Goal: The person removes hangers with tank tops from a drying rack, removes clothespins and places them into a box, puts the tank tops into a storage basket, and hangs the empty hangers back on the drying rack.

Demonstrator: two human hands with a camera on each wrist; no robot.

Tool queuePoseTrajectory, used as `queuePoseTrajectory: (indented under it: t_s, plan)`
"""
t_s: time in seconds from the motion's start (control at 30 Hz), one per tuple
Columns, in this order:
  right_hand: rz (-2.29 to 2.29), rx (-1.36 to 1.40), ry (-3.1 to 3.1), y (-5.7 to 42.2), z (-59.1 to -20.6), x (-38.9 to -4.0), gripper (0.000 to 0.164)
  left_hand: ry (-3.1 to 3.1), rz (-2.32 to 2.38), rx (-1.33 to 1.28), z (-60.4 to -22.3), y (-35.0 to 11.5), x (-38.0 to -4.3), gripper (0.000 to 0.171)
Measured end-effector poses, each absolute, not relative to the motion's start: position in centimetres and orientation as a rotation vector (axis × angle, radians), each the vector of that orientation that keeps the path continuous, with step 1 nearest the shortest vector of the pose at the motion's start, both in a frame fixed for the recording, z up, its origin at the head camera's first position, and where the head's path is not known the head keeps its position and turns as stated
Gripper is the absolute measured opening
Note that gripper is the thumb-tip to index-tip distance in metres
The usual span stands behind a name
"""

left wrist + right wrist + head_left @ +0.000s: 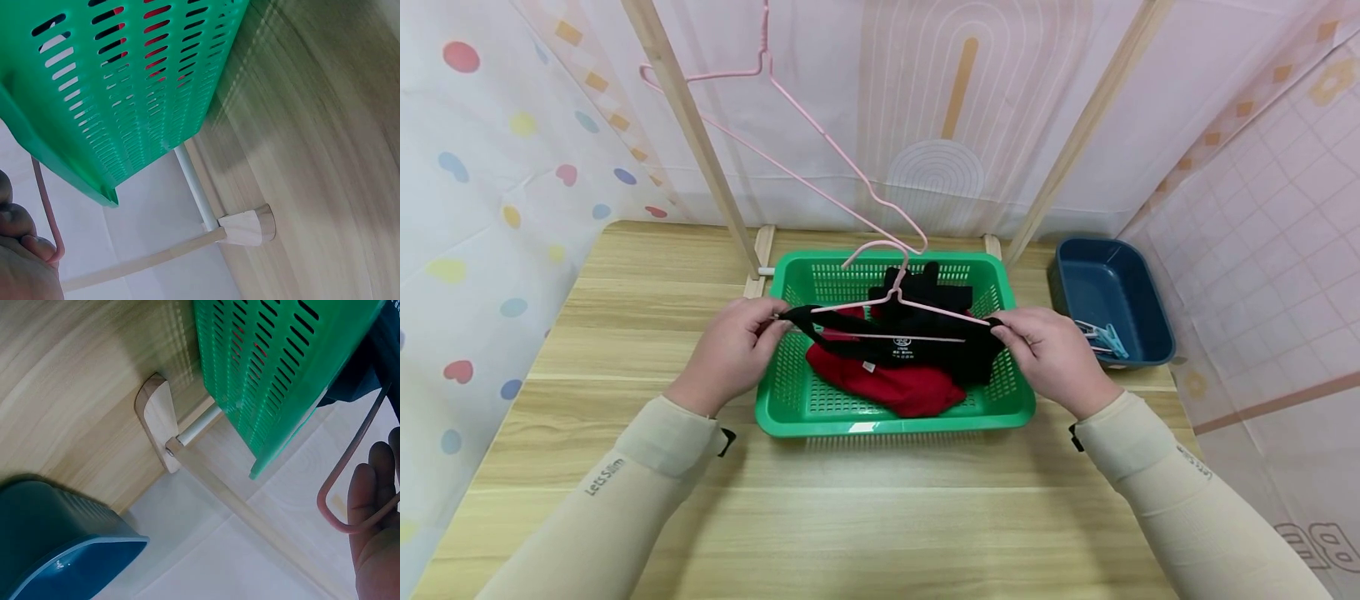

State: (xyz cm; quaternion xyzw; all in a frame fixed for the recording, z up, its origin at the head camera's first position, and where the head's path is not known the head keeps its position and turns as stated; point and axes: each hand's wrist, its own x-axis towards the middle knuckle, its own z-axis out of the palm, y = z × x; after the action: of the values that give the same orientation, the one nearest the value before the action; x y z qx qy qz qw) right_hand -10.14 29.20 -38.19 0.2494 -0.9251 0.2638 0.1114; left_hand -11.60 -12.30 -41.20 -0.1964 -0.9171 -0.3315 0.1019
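Observation:
Over the green basket (940,426), a black garment (951,354) with white print hangs spread between both hands. A pink hanger (940,311) lies along the garment's opening, its hook pointing up. My left hand (733,350) pinches the garment's left edge at the hanger's left end. At the other end, my right hand (1052,354) pinches the black cloth by the hanger's right corner. Each wrist view catches one bent end of the hanger (47,206) by the fingers. Below, a red garment (895,390) and more black clothing (951,297) lie in the basket.
Another pink hanger (823,133) hangs behind, between two wooden posts (688,133) of a rack. A dark blue basin (1157,333) with light blue clothespins (1108,337) sits at the right. Patterned cloth walls surround the wooden table (647,317).

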Motion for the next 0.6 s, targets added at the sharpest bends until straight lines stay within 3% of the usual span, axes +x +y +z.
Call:
queuePoseTrajectory:
  t_s: [0.6]
  plan:
    - [0.784,0.648,-2.723,29.99,-38.34,-10.04,0.019,-2.690,-1.057,-0.537,-40.99,-13.09,-11.46,0.009]
